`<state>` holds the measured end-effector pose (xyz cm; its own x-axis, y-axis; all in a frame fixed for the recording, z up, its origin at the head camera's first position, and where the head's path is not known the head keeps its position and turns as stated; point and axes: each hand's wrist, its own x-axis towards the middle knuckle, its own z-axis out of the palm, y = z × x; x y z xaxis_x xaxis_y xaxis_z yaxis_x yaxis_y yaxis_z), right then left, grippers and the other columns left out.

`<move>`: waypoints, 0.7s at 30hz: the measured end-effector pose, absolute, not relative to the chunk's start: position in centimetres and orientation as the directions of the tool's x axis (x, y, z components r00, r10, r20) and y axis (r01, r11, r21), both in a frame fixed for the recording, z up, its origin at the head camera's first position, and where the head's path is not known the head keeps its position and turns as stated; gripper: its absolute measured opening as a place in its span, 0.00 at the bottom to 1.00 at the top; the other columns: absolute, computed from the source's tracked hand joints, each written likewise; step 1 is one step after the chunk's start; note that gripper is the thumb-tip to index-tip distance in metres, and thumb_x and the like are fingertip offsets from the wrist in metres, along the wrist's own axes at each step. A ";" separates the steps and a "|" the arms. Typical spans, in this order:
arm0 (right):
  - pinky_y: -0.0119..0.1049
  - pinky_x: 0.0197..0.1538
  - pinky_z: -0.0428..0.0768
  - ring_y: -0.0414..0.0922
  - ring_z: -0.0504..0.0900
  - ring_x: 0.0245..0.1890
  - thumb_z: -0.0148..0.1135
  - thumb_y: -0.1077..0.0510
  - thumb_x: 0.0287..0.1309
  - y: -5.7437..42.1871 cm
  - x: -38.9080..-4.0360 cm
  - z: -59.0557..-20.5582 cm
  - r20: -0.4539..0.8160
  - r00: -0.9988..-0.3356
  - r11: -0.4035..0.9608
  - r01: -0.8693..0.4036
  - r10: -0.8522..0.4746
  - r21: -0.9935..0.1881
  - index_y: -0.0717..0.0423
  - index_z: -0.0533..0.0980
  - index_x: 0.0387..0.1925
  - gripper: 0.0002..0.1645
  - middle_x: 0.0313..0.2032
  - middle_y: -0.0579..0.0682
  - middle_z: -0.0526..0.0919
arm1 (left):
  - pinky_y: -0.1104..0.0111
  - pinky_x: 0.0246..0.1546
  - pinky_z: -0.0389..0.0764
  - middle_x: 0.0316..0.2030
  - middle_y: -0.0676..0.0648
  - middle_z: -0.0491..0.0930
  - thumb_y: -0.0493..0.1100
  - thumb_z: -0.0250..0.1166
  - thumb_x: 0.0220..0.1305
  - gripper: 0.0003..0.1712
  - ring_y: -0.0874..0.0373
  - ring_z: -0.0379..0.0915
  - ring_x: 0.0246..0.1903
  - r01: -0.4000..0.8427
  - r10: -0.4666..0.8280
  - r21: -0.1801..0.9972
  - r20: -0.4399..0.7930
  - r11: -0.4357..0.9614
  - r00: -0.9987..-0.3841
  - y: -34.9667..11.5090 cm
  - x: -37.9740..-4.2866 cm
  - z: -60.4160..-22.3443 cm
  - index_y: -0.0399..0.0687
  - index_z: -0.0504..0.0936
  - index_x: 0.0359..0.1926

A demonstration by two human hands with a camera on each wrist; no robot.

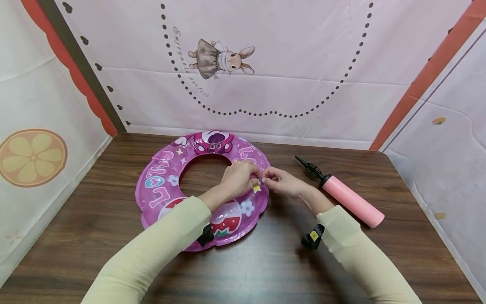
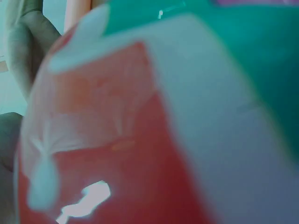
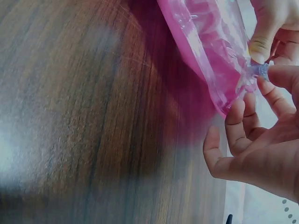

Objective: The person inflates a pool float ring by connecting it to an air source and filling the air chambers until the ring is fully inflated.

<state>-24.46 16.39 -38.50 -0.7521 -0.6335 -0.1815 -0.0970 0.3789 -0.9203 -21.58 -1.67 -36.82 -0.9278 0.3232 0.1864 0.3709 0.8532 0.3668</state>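
An inflated purple swim ring (image 1: 149, 177), printed with a bear, strawberries and flowers, lies on the wooden table. At its right side is a small translucent valve (image 3: 260, 71), which both hands hold. My left hand (image 1: 239, 177) reaches across the ring and pinches around the base of the valve, its thumb pressed close to it in the right wrist view. From the right, my right hand (image 1: 282, 182) pinches the valve's outer end between thumb and forefinger, the other fingers loosely bent below. Glossy strawberry print on the ring (image 2: 117, 121) fills most of the left wrist view.
A pink hand pump (image 1: 353, 200) with a black nozzle (image 1: 309, 166) lies to the right of the ring, behind the right forearm. Printed cloth walls (image 1: 288, 50) enclose the table (image 1: 243, 278) at the back and both sides.
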 end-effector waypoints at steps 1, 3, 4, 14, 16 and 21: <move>0.31 0.32 0.66 0.44 0.66 0.31 0.50 0.58 0.64 16.4 -24.4 -38.5 -0.171 -0.755 0.374 -0.106 -0.634 -0.921 0.60 0.68 0.40 0.08 0.34 0.49 0.68 | 0.67 0.30 0.72 0.31 0.57 0.79 0.44 0.68 0.53 0.04 0.62 0.69 0.29 0.367 0.317 0.373 0.190 0.852 -0.929 -1.6 -21.6 -36.9 0.58 0.85 0.32; 0.32 0.34 0.67 0.45 0.66 0.32 0.50 0.58 0.64 16.4 -24.3 -38.4 -0.146 -0.759 0.374 -0.135 -0.634 -0.918 0.60 0.67 0.40 0.08 0.34 0.50 0.68 | 0.67 0.29 0.72 0.31 0.57 0.78 0.44 0.68 0.52 0.04 0.61 0.68 0.29 0.355 0.304 0.384 0.188 0.852 -0.934 -1.5 -21.6 -36.9 0.58 0.85 0.32; 0.33 0.35 0.68 0.45 0.67 0.34 0.50 0.59 0.64 16.3 -24.2 -38.4 -0.133 -0.762 0.380 -0.157 -0.634 -0.911 0.60 0.68 0.40 0.08 0.35 0.50 0.69 | 0.67 0.29 0.71 0.31 0.57 0.78 0.44 0.68 0.53 0.04 0.61 0.69 0.29 0.347 0.298 0.388 0.183 0.854 -0.937 -1.5 -21.6 -36.9 0.58 0.85 0.31; 0.36 0.39 0.70 0.46 0.69 0.36 0.51 0.56 0.64 18.3 -24.2 -37.9 -0.086 -0.754 0.489 -0.331 -0.651 -0.807 0.57 0.71 0.40 0.08 0.36 0.52 0.73 | 0.65 0.33 0.76 0.37 0.55 0.81 0.47 0.67 0.54 0.08 0.61 0.74 0.36 0.367 0.360 0.323 0.082 0.872 -0.929 0.4 -21.9 -36.4 0.60 0.85 0.38; 0.36 0.38 0.71 0.46 0.70 0.36 0.51 0.55 0.64 19.1 -24.0 -37.6 -0.091 -0.752 0.513 -0.351 -0.653 -0.783 0.56 0.71 0.39 0.08 0.36 0.51 0.74 | 0.64 0.34 0.77 0.37 0.54 0.80 0.47 0.66 0.55 0.09 0.60 0.74 0.37 0.389 0.388 0.321 0.072 0.863 -0.919 0.9 -21.8 -36.3 0.59 0.85 0.40; 0.37 0.38 0.72 0.47 0.70 0.36 0.51 0.53 0.64 21.2 -23.8 -37.1 -0.125 -0.757 0.565 -0.355 -0.641 -0.745 0.54 0.71 0.38 0.08 0.34 0.50 0.73 | 0.64 0.41 0.78 0.43 0.53 0.80 0.50 0.65 0.56 0.16 0.58 0.74 0.44 0.456 0.459 0.307 0.066 0.835 -0.886 1.9 -21.2 -36.1 0.56 0.82 0.48</move>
